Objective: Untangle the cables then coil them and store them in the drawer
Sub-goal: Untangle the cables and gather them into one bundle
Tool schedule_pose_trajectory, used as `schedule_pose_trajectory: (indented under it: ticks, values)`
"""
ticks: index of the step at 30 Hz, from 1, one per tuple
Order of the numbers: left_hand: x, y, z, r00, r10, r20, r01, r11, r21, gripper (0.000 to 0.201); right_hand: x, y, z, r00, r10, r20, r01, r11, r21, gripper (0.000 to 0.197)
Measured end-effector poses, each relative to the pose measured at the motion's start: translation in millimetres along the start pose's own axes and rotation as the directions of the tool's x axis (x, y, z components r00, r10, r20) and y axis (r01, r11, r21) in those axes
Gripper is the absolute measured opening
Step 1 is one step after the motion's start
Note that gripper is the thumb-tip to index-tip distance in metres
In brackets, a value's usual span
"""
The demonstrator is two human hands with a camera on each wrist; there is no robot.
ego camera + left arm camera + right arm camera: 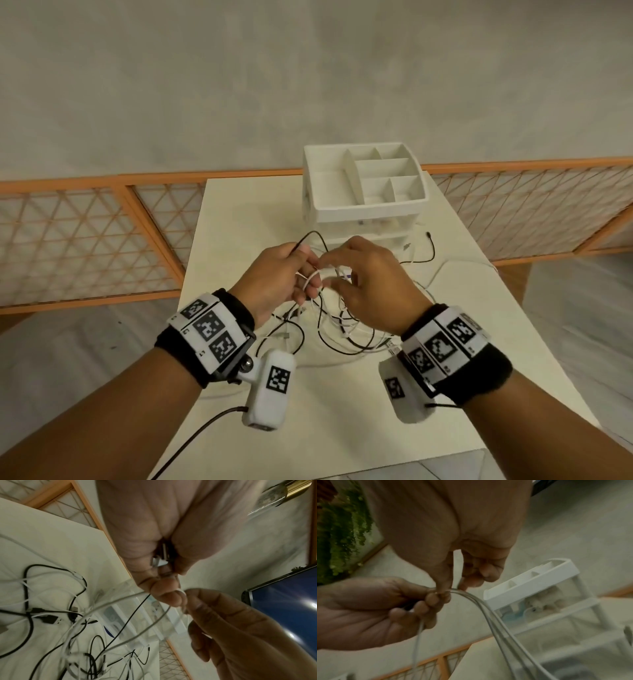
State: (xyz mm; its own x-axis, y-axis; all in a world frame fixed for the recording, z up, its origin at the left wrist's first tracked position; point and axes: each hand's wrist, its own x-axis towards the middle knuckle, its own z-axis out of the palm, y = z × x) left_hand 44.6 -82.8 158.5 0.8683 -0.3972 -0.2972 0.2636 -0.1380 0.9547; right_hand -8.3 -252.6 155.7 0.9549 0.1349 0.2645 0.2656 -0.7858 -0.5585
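Just in front of the white plastic desk organiser with clear drawers [364, 192], I hold both hands raised over the tangle of black and white cables [337, 330] that lies on the pale table [445, 342] on my side of the organiser. To do this step well I should, I judge, keep one strand of the thin white cable [481, 605] taut between my hands and feed it through the snarl loop by loop; yanking would only tighten the knots below. I would follow it to a free plug before I start coiling.

My left hand [279, 274] has its fingers curled together, clamped on white strands and a thin black cable [308, 236] that arcs up towards the organiser; the left wrist view shows a small plug tucked in the palm. My right hand [370, 274] pinches the white cable between thumb and forefinger, touching my left fingertips [435, 599], the other fingers loosely bent. The drawers look closed, though I cannot be certain.
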Motion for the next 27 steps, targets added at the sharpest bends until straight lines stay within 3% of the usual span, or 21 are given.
schedule_pose_trajectory:
  ticks: [2,6,9,15,19,22,23,26,27]
  values:
    - [0,-4,2,1.0,-0.005,0.022,0.005,1.0,0.001,0.031,7,8,-3,0.999,0.006,-0.036,-0.007,1.0,-0.022,0.005]
    - [0,-16,1,0.998,-0.03,0.046,0.028,0.999,0.043,0.034,14,26,-19,0.983,0.083,-0.161,-0.091,0.995,-0.042,0.009]
    - [-3,-24,-4,0.996,-0.082,0.043,0.076,0.99,0.121,0.034,19,42,-32,0.932,0.205,-0.298,-0.223,0.974,-0.028,0.012]
    - [-12,-31,-16,0.974,-0.184,0.129,0.188,0.982,-0.022,0.03,22,64,-46,0.843,0.379,-0.383,-0.402,0.915,0.022,0.014]
    - [-13,-29,-20,0.962,-0.209,0.175,0.227,0.97,-0.085,0.031,20,70,-42,0.835,0.43,-0.344,-0.446,0.894,0.036,0.014]
    - [-11,-27,-23,0.978,-0.187,0.091,0.186,0.982,0.017,0.033,19,68,-42,0.84,0.483,-0.249,-0.496,0.868,0.009,0.011]
    - [-9,-25,-24,0.985,-0.162,0.062,0.158,0.985,0.067,0.037,18,61,-44,0.858,0.48,-0.183,-0.489,0.872,-0.006,0.02]
    - [-6,-10,-22,0.997,-0.051,0.053,0.037,0.972,0.231,0.051,16,29,-43,0.936,0.347,0.066,-0.348,0.937,0.009,0.078]
    - [-6,-3,-19,0.997,0.002,0.075,-0.023,0.96,0.279,0.053,15,15,-35,0.952,0.279,0.129,-0.284,0.959,0.02,0.086]
